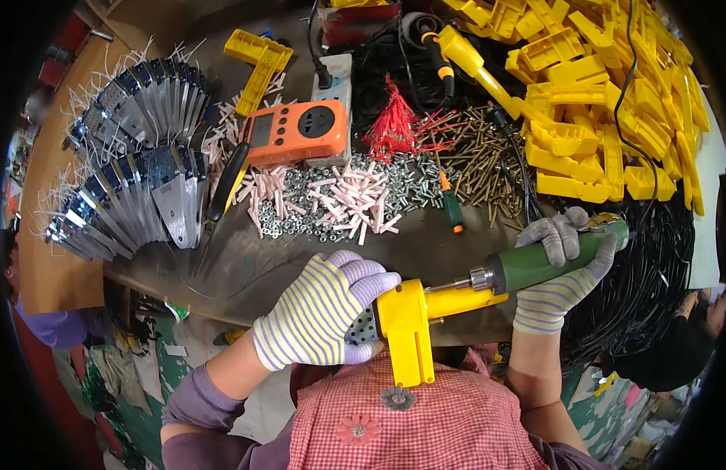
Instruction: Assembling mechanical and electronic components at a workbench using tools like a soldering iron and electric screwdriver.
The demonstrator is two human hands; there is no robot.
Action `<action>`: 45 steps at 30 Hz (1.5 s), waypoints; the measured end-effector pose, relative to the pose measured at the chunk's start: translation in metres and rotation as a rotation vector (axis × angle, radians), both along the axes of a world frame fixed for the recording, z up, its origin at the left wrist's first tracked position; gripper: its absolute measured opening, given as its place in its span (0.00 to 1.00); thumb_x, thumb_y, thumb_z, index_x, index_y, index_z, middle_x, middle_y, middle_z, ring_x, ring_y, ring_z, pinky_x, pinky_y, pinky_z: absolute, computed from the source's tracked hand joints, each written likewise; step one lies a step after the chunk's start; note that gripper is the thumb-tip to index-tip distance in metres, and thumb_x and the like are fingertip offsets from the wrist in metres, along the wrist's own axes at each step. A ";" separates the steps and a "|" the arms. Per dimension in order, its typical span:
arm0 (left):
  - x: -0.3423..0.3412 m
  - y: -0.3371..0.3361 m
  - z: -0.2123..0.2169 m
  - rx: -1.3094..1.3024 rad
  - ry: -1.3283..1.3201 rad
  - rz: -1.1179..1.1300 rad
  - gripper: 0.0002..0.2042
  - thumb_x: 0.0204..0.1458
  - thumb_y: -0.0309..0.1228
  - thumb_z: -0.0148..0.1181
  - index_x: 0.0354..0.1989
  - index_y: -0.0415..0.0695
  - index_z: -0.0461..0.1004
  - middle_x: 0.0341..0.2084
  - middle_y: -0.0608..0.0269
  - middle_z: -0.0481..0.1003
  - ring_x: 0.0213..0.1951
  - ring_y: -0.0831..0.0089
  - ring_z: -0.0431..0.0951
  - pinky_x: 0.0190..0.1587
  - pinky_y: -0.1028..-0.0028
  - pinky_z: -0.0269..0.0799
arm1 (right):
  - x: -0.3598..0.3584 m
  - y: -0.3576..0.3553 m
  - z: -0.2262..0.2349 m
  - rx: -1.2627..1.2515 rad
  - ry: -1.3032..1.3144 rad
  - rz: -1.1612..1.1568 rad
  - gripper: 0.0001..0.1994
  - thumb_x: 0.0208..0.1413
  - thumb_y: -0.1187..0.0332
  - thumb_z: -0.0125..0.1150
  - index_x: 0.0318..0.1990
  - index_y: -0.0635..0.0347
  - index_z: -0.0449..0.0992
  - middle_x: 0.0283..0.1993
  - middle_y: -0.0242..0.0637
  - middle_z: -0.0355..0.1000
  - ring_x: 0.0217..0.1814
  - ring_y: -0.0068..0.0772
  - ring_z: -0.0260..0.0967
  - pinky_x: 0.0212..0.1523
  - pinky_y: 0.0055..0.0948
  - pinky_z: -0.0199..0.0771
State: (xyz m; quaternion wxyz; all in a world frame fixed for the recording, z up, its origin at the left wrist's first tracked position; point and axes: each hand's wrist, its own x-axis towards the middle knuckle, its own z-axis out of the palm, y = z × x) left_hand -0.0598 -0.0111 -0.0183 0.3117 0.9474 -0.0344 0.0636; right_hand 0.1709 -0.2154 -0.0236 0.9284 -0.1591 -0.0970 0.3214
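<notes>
Both my hands wear striped knit gloves. My left hand (320, 309) is closed around a yellow plastic housing (406, 321) and the perforated metal plate (363, 325) at its left end. A yellow handle-like arm (468, 300) runs from the housing to the right. My right hand (563, 294) grips a green electric screwdriver (527, 265), its fingers wrapped over the body. The driver's bit (449, 285) points left, with its tip at the housing's right side. Just below, a brass-coloured screw (436, 319) sticks out of the housing.
Fanned metal blades (135, 196) with white wires lie left. Behind my hands are an orange meter (300, 131), pale pink sleeves (355, 196), nuts (280, 225), brass screws (488, 149) and red wires (392, 125). Yellow housings (606, 94) and black cables (637, 290) pile up right.
</notes>
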 end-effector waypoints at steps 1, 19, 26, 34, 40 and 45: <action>0.000 0.000 0.003 -0.020 0.001 -0.014 0.36 0.36 0.47 0.70 0.55 0.41 0.71 0.46 0.53 0.74 0.48 0.52 0.73 0.50 0.55 0.70 | -0.003 0.004 -0.001 0.035 0.011 0.024 0.25 0.59 0.41 0.58 0.41 0.58 0.73 0.18 0.21 0.54 0.18 0.19 0.50 0.52 0.32 0.69; 0.003 0.023 -0.001 0.519 0.076 0.527 0.06 0.47 0.29 0.65 0.29 0.41 0.76 0.24 0.55 0.76 0.29 0.59 0.77 0.34 0.61 0.72 | -0.007 0.001 -0.004 0.158 -0.114 0.073 0.27 0.61 0.44 0.59 0.52 0.62 0.72 0.20 0.22 0.53 0.21 0.20 0.51 0.55 0.33 0.67; 0.020 0.024 0.009 0.591 0.050 0.436 0.04 0.44 0.28 0.62 0.25 0.44 0.73 0.21 0.54 0.72 0.27 0.57 0.76 0.32 0.60 0.71 | -0.010 -0.006 -0.004 0.085 -0.068 0.002 0.28 0.60 0.43 0.59 0.51 0.61 0.72 0.20 0.21 0.52 0.22 0.19 0.53 0.54 0.30 0.67; -0.022 -0.030 -0.007 -0.025 -0.300 0.630 0.07 0.42 0.25 0.68 0.28 0.44 0.75 0.25 0.59 0.75 0.28 0.60 0.76 0.33 0.65 0.72 | -0.008 -0.004 -0.003 0.121 -0.077 0.060 0.27 0.59 0.44 0.61 0.50 0.60 0.71 0.19 0.20 0.53 0.24 0.18 0.53 0.54 0.29 0.66; -0.020 0.002 -0.004 0.017 -0.261 0.682 0.09 0.46 0.18 0.67 0.35 0.44 0.80 0.30 0.62 0.78 0.29 0.73 0.78 0.31 0.76 0.72 | -0.011 -0.005 -0.001 0.082 -0.050 0.010 0.26 0.58 0.45 0.61 0.50 0.59 0.71 0.18 0.20 0.51 0.20 0.18 0.50 0.54 0.31 0.67; -0.012 0.024 0.004 0.375 -0.097 0.507 0.10 0.47 0.29 0.68 0.37 0.42 0.79 0.34 0.53 0.79 0.35 0.55 0.79 0.40 0.61 0.75 | -0.012 -0.005 0.000 0.093 -0.071 0.008 0.25 0.59 0.45 0.62 0.49 0.59 0.71 0.18 0.20 0.50 0.19 0.18 0.49 0.53 0.30 0.67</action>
